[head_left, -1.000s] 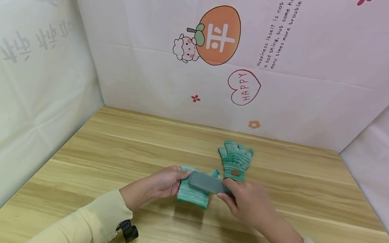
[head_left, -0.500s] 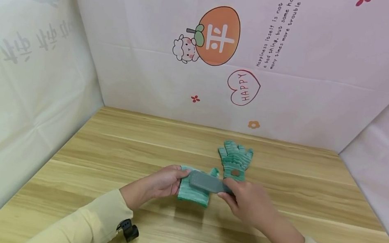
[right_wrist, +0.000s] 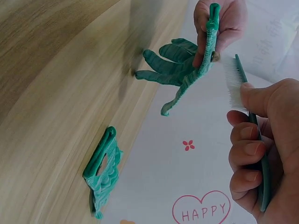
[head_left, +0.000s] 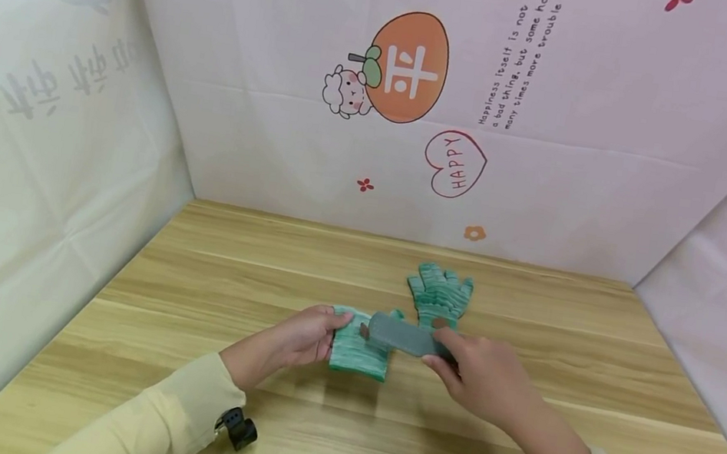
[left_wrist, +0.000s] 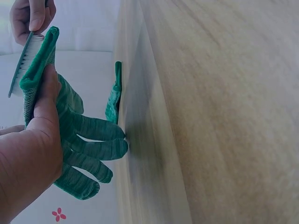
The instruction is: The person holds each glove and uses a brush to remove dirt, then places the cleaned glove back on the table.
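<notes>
A green marled knit glove (head_left: 359, 357) is held up off the table by its cuff in my left hand (head_left: 305, 335), thumb on the near face. Its fingers hang down in the left wrist view, where the glove (left_wrist: 88, 144) shows fully. My right hand (head_left: 485, 376) grips the handle of a grey-green brush (head_left: 402, 335). White bristles (right_wrist: 232, 81) face the cuff in the right wrist view, with a narrow gap between. A small brown patch (head_left: 364, 330) shows at the brush's tip. Behind lies a matching glove (head_left: 441, 294), its cuff partly behind my right hand.
The wood-grain table (head_left: 247, 257) carries the second glove near its back. A printed white sheet (head_left: 262, 151) rises behind the table, and white sheets flank both sides. Black straps with cameras (head_left: 237, 429) sit on both wrists.
The brush and my right hand have shifted right, uncovering the brown patch on the held glove. My left hand has lifted the glove slightly and moved it a little left.
</notes>
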`<state>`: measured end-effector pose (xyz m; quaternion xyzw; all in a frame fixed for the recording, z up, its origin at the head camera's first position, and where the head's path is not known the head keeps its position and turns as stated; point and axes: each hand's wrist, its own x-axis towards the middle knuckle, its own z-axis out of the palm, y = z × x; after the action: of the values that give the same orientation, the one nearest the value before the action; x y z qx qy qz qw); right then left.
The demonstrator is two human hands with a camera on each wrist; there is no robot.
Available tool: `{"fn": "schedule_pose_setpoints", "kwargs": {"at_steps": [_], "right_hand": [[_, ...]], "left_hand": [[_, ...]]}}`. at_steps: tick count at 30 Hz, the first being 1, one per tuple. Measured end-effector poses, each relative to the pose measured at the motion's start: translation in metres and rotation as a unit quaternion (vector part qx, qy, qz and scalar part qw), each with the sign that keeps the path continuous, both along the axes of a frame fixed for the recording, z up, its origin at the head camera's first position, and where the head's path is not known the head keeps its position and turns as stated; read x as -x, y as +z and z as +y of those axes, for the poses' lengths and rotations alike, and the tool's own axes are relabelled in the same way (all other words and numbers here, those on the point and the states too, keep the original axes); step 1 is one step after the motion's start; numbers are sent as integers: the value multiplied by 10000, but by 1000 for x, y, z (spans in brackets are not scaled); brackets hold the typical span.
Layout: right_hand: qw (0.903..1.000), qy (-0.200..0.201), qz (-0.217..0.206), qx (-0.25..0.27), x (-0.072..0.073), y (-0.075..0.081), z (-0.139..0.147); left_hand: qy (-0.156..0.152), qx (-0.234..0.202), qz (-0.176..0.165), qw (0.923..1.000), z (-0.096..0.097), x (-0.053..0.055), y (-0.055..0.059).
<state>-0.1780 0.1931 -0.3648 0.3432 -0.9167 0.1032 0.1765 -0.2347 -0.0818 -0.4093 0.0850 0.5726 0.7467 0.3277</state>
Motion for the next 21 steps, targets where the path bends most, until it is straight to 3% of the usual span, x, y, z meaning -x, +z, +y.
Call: {"fn": "schedule_pose_setpoints", "kwargs": {"at_steps": [7,13,21], "right_hand": [[9999,27,7,110,2,3,-4],[9999,-5,69,-107,4,2,-12],[9999,53,-43,-146,3,-2,-8]], "left_hand": [[-114,-75,70,9999,-1,-1,0],[-288,-110,108,9995,-1,-4,1],[-45,-26,63,10000,-1,-4,4]]}}
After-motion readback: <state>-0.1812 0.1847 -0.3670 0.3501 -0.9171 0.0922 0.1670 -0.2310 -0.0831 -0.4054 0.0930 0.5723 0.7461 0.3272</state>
